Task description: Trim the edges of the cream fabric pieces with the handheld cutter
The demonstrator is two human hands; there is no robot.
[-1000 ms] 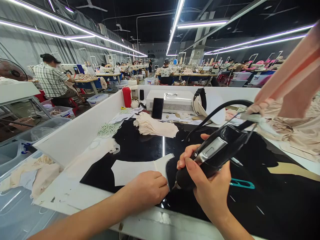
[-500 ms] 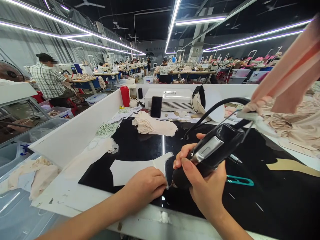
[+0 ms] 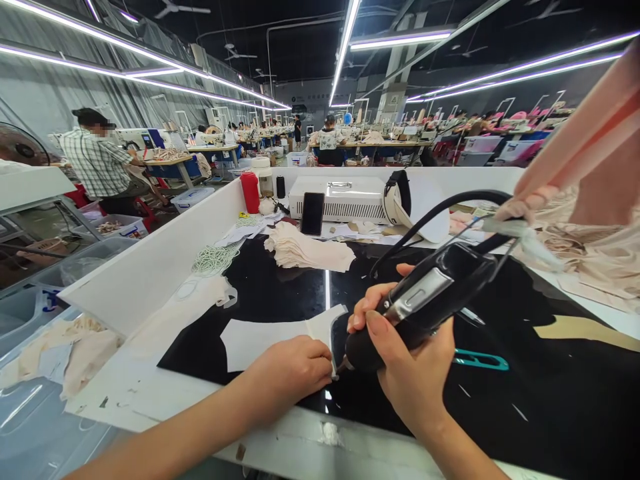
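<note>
The tip of the black handheld tool (image 3: 420,303) is hard to make out where it meets the cloth, just beside the left hand (image 3: 290,370). The left fingers are curled under and mostly hidden; they press down on the near edge of the pale fabric piece (image 3: 265,340), which lies flat on the dark bench (image 3: 550,400). The right hand (image 3: 415,373) has its fingers closed around the tool, whose black cable (image 3: 440,213) loops up and passes behind pink cloth (image 3: 590,153) cut off at the right edge.

One tool, one flat fabric piece and one teal clipper (image 3: 480,361) lie near the hands. Farther back sit one stack of folded pale cloth (image 3: 310,252), one phone (image 3: 313,213) leaning on one white box (image 3: 345,199), and one red bottle (image 3: 251,192).

Compared with half a second ago, both hands and the tool sit in nearly the same place; the tool tip stays at the fabric's right edge.
</note>
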